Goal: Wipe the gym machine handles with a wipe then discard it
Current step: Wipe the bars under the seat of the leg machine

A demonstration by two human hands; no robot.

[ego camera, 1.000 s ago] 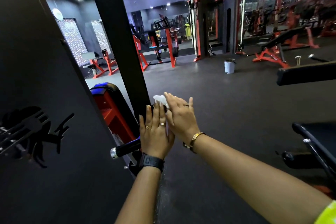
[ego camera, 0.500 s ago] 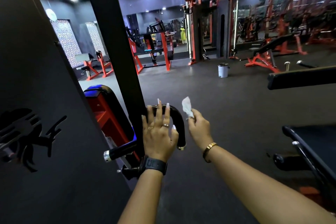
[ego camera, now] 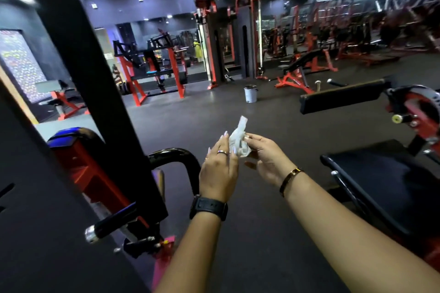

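Both hands now off the curved handle [ego camera: 176, 153]; 0.5 s ago the left hand [ego camera: 217, 170] lay on it. Left fingers straight, touching the wipe [ego camera: 238, 144]. Right hand [ego camera: 267, 162] pinches it, bunched, between the two hands. Wiping looks finished; discard pending. Bin [ego camera: 250, 94] well apart, across the floor.

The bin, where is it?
In the head view the small pale bin stands mid-frame on the floor beyond the wipe, between the cable machine and the red bench.

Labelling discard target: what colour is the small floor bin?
The small round bin looks pale grey-white with a dark lid; head view.
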